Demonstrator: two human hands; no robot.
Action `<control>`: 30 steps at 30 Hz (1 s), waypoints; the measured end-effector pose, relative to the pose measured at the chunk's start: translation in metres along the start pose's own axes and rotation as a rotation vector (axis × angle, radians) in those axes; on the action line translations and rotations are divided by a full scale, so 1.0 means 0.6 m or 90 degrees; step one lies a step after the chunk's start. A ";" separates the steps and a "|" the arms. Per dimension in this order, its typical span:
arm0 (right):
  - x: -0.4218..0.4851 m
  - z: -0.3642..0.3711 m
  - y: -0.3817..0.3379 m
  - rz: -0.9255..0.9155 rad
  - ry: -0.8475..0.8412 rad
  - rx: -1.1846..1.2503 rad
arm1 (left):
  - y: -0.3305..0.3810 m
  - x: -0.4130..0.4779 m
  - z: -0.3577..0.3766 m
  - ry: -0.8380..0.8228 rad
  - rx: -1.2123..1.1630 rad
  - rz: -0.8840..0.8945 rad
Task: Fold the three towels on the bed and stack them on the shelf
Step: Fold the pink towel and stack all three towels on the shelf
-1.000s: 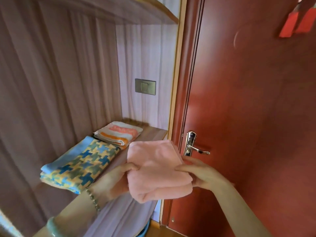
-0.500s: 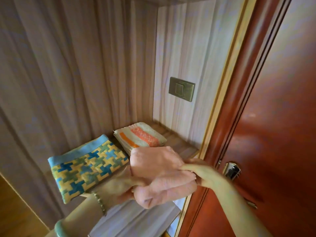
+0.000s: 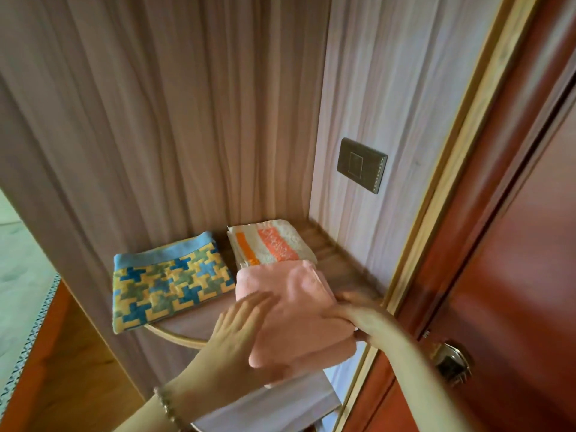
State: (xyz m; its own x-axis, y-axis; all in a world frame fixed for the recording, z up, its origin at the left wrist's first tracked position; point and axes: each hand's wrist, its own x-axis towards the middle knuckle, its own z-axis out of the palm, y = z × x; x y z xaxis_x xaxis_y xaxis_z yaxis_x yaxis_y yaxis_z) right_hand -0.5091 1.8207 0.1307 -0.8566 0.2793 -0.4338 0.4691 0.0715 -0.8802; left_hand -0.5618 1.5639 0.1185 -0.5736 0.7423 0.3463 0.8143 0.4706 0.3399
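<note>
A folded pink towel point(image 3: 296, 310) is held at the front of the wooden shelf point(image 3: 339, 263), its far edge over the near edge of a folded orange-and-white striped towel point(image 3: 268, 246). My left hand point(image 3: 237, 335) lies flat on the pink towel's left side with fingers spread. On the towel's right edge, my right hand point(image 3: 358, 313) pinches the fabric. A folded blue-and-yellow patterned towel point(image 3: 168, 282) lies on the shelf to the left, apart from the pink one. Whether the pink towel rests on the shelf cannot be told.
The shelf sits in a wood-panelled niche with a metal switch plate point(image 3: 361, 165) on its right wall. A red door point(image 3: 514, 244) with a metal handle point(image 3: 452, 364) stands close on the right. Below the shelf's curved front edge hangs a pale panel point(image 3: 280, 403).
The pink towel has moved forward to the shelf's front, near the striped towel. My left hand has shifted from gripping its side to lying flat on top. The view has tilted down.
</note>
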 end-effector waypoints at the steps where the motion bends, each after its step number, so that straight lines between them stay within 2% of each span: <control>1: -0.001 0.000 -0.002 -0.004 0.000 -0.010 | 0.031 -0.013 -0.023 -0.019 0.087 0.077; 2: 0.002 -0.002 0.001 -0.005 -0.002 -0.017 | 0.015 -0.006 0.005 -0.090 0.137 0.110; 3: 0.003 -0.005 0.000 -0.005 -0.002 -0.022 | 0.011 -0.012 0.011 -0.094 0.231 0.122; 4: 0.003 -0.005 -0.001 -0.002 0.000 -0.024 | 0.002 -0.008 0.025 -0.131 0.248 0.124; 9: 0.006 -0.009 -0.003 -0.005 0.001 -0.041 | -0.023 -0.004 0.034 -0.057 0.130 0.153; 14: 0.007 0.000 -0.002 -0.021 0.022 -0.078 | -0.043 -0.006 0.041 -0.087 0.111 0.193; 18: 0.004 0.004 -0.011 -0.026 0.060 -0.174 | -0.045 0.003 0.030 -0.132 0.125 0.203; 22: 0.000 -0.010 -0.046 -0.024 0.062 -0.250 | -0.041 0.012 0.006 -0.166 -0.081 0.123; 24: 0.005 -0.015 -0.071 -0.047 0.103 -0.241 | -0.043 0.016 0.002 -0.133 -0.130 0.086; 30: 0.067 0.029 -0.136 -0.100 0.198 -0.061 | -0.069 0.027 0.005 -0.062 -0.083 0.047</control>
State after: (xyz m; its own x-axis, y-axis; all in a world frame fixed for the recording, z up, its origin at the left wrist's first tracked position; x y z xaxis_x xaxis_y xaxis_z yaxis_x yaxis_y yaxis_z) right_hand -0.5858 1.8096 0.1817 -0.8201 0.5352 -0.2026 0.3677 0.2215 -0.9032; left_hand -0.6042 1.5578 0.1074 -0.4968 0.8179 0.2903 0.8316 0.3528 0.4290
